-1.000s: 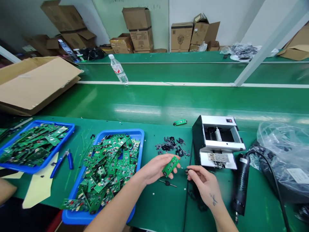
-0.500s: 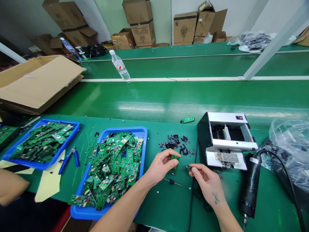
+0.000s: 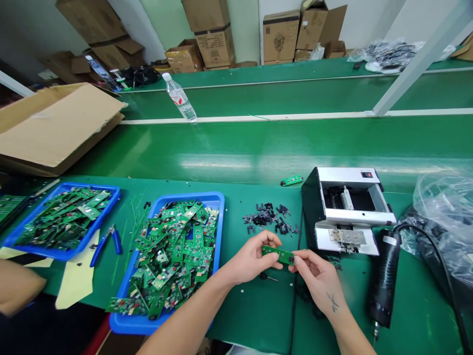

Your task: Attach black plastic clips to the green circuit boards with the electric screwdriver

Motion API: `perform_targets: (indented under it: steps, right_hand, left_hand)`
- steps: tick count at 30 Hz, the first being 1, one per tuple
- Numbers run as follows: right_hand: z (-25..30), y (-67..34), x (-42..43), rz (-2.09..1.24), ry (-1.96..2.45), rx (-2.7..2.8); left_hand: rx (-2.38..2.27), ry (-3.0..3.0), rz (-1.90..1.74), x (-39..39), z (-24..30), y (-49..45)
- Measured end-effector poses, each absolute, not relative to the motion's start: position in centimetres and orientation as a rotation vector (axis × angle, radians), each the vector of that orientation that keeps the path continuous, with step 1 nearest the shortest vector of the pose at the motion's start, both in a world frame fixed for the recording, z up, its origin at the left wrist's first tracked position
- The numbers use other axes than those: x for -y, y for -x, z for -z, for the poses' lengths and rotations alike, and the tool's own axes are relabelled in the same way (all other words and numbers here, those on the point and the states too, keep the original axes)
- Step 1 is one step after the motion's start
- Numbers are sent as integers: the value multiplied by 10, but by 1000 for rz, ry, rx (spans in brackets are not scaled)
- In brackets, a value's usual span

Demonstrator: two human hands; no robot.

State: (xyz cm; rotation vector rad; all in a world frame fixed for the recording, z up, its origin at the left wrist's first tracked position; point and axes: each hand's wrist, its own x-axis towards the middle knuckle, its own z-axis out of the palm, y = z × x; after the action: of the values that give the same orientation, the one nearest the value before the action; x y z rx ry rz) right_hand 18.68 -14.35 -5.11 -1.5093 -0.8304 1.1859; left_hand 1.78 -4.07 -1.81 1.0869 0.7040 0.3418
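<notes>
2 grips closed on 1 circuit board point(image 3: 277, 254): left hand point(image 3: 254, 256) at one end, right hand point(image 3: 314, 273) pressing a black part point(image 3: 291, 258); seating likely needs alignment.

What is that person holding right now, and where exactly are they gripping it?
A small green circuit board. The left hand pinches its left end, and the right hand pinches its right end.

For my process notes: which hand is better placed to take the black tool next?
Probably the right. The right hand, pinching the board's end, is nearer the black tool; the left hand holds the other end, farther off.
</notes>
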Motion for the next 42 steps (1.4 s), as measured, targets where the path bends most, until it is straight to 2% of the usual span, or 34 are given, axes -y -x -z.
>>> perform_targets:
  steps: [8,12,24,32,42]
  right_hand:
    - [56,-186,146,-1151,1513,896]
    - [51,-189,145,-1171,1508,896]
    - [50,-197,149,-1266,1509,881]
    - [44,-199,148,-1313,1523,883]
    - [41,-198,148,-1309,1510,880]
  left_hand:
    - [-804,-1580,-135,47,16,-13]
    - [-818,-1753,-164,45,7,-13]
    - [-832,-1659,-183,46,7,-12]
    - [-692,-1461,-351,49,7,-16]
    - [-717,-1482,-323,48,10,-16]
